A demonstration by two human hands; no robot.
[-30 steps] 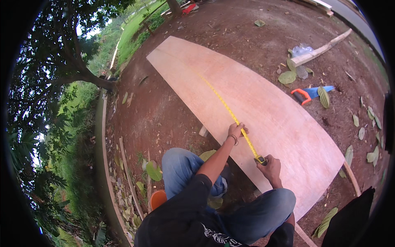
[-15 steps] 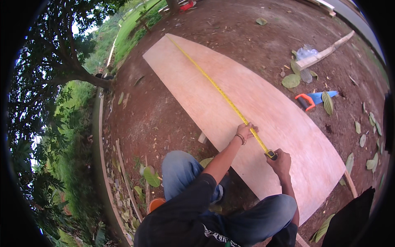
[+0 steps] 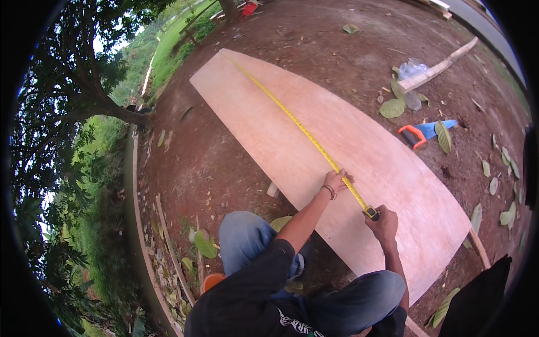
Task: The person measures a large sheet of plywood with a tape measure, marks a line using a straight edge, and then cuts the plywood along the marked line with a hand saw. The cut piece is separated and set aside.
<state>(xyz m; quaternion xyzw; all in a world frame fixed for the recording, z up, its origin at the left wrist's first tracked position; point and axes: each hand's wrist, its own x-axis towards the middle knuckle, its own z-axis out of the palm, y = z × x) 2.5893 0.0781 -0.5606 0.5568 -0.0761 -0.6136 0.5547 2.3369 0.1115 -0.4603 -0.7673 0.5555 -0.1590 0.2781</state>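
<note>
A long pale plywood sheet (image 3: 393, 157) rests in front of me, raised on wood pieces. A yellow tape measure blade (image 3: 303, 127) lies stretched along it to near the far end. My left hand (image 3: 337, 181) grips the blade partway along, fingers curled beside it on the plywood, with a band on the wrist. My right hand (image 3: 383, 223) holds the black and yellow tape case (image 3: 370, 212) over the near part of the sheet, its fingers wrapped round it.
A blue saw with orange handle (image 3: 412, 133) lies right of the sheet, near leaves, a wooden beam (image 3: 443, 65) and clear plastic (image 3: 412, 67). My bent knees are at the near edge. An orange bucket (image 3: 213, 281), loose sticks (image 3: 174, 253), a ditch and a tree (image 3: 126, 115) are left.
Both hands have shifted right and slightly toward me with the tape. The blade now shows stretched closer to the far end of the sheet, where earlier it ended or faded short of it.
</note>
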